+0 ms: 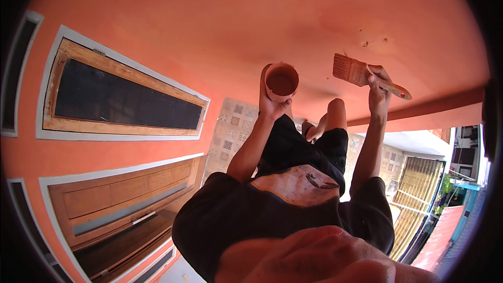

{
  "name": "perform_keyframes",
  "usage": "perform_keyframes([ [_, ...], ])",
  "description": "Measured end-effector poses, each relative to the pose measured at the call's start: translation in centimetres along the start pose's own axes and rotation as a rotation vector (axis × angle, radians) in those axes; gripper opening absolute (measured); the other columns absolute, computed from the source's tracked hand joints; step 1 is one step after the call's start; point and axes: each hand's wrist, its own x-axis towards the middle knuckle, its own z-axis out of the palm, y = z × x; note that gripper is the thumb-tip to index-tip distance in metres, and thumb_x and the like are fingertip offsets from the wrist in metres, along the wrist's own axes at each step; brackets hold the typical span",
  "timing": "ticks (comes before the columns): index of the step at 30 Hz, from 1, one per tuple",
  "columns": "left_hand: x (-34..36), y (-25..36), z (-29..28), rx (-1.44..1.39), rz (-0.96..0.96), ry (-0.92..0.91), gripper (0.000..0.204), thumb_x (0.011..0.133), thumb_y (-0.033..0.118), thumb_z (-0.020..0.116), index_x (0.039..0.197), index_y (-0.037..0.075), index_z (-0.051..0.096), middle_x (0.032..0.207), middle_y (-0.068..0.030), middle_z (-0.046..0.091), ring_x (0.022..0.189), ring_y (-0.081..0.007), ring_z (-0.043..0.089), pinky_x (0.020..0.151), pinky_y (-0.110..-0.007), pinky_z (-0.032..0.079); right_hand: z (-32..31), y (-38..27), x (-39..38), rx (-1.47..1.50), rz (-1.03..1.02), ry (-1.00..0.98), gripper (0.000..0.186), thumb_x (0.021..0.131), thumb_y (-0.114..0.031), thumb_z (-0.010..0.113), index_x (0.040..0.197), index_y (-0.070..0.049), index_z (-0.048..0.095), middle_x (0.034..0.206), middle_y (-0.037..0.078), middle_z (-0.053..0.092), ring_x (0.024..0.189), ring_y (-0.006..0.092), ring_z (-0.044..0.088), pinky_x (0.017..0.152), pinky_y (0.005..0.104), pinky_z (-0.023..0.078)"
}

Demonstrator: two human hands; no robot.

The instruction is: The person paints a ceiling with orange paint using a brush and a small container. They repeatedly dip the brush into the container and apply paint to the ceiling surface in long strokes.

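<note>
My left hand (273, 108) is wrapped round a small cup (277, 96), whose opening faces the camera. Inside the cup it looks reddish-brown; I cannot make out how full it is. A wide flat paintbrush (360, 73) is gripped by its handle in my right hand (380, 81). Its bristles point left toward the cup and are coated orange-brown, as is part of the handle. Brush and cup are apart. Both hands are in front of an orange wall (220, 15); I cannot tell whether the bristles touch it.
Small pale marks (365, 44) show on the wall above the brush. At left are a wood-framed window (131, 89) and a wooden door (120, 188). Patterned tiles (230, 126) lie below, near my legs. Slatted yellowish panels (416, 188) stand at the right.
</note>
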Motion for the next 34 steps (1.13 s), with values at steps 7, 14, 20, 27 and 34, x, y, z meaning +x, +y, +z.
perform_keyframes([
  [7,-0.2,-0.2,0.0,-0.079,0.01,-0.024,0.069,0.099,0.065,0.049,0.148,0.016,0.048,0.134,-0.014,0.06,0.115,-0.0435,0.063,0.074,-0.041,0.066,1.3,1.2,0.8,-0.095,0.09,-0.071,0.036,0.096,-0.028,0.073,0.11,0.006,0.069,0.093,0.006,0.067,0.088,0.013,0.057,0.082,0.0277,0.044],
  [14,-0.5,-0.7,1.0,-0.093,0.046,0.039,0.072,0.098,0.066,0.048,0.148,0.014,0.048,0.134,-0.0148,0.06,0.112,-0.0413,0.064,0.07,-0.04,0.065,1.6,0.9,2.4,-0.085,0.1,-0.143,0.039,0.095,-0.029,0.075,0.111,0.007,0.07,0.088,0.008,0.069,0.085,0.014,0.061,0.079,0.0289,0.048],
  [20,-0.6,-0.6,1.0,-0.047,0.082,0.12,0.081,0.096,0.073,0.048,0.149,0.012,0.045,0.135,-0.0152,0.059,0.108,-0.0384,0.065,0.068,-0.037,0.064,0.8,1.3,3.0,-0.082,0.111,-0.152,0.041,0.095,-0.03,0.075,0.111,0.007,0.07,0.091,0.008,0.069,0.083,0.0152,0.062,0.079,0.0294,0.05],
  [27,-1.5,-0.1,1.2,-0.096,0.146,0.055,0.063,0.1,0.054,0.052,0.146,0.012,0.05,0.135,-0.022,0.059,0.114,-0.0425,0.062,0.072,-0.04,0.063,0.3,0.6,3.6,-0.079,0.119,-0.226,0.036,0.094,-0.023,0.077,0.112,0.008,0.072,0.096,0.011,0.071,0.086,0.0179,0.064,0.081,0.0331,0.053],
  [34,-3.6,1.3,1.3,-0.039,0.197,0.094,0.074,0.097,0.069,0.05,0.149,0.016,0.047,0.134,-0.0139,0.062,0.118,-0.0413,0.063,0.071,-0.044,0.063,0.7,-0.5,5.4,-0.106,0.119,-0.408,0.039,0.092,-0.028,0.08,0.114,0.003,0.072,0.099,0.008,0.071,0.089,0.0176,0.064,0.081,0.0309,0.052],
])
